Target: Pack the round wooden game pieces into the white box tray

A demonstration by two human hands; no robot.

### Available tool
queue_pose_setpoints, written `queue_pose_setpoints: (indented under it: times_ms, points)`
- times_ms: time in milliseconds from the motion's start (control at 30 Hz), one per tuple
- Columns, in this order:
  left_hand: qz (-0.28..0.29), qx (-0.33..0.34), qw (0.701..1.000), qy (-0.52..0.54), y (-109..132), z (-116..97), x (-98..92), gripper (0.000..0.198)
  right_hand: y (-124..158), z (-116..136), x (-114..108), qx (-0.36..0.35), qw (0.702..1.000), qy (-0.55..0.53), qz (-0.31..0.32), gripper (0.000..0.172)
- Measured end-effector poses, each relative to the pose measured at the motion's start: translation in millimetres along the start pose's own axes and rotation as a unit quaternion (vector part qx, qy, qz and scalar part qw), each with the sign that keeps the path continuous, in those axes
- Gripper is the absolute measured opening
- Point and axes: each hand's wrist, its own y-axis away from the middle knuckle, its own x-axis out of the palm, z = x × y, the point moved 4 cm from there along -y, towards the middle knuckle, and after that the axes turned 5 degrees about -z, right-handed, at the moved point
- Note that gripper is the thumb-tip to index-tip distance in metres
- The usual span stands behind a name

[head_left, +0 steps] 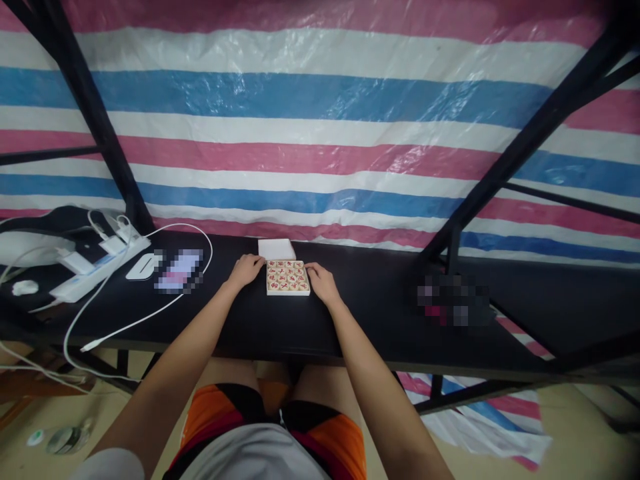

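A small white box [288,293] full of round pale pieces with red characters lies on the black table [280,328]. Just behind it, slightly to the left, is a white lid or second box [277,249]. My left hand [246,269] rests on the table left of the box, fingertips by its back left corner, holding nothing. On the other side, my right hand [321,281] has its fingertips at the box's back right corner; its fingers are apart and it holds nothing.
A white power strip [95,270] with plugs and cables stands at the left, beside a white flat object [145,266] and a blurred phone [179,271]. A blurred dark object [453,300] lies at the right. Black metal bars slope up on both sides before a striped sheet.
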Motion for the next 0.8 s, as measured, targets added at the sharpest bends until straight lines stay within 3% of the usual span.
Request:
queue_pose_setpoints:
  times_ms: [233,500,800]
  points:
    - [-0.033,-0.036,0.999,-0.022,4.8,7.4,-5.2,0.030,1.3,-1.8,-0.3,0.008,1.000,-0.007,0.002,0.031]
    - [-0.047,-0.063,0.995,0.065,1.4,12.4,-3.2,0.029,1.1,-2.3,-0.5,0.013,1.000,-0.008,0.001,0.030]
    - [-0.073,-0.015,0.987,0.142,0.6,0.0,-0.8,0.024,1.9,-2.7,-0.6,0.014,1.000,-0.019,-0.003,0.028]
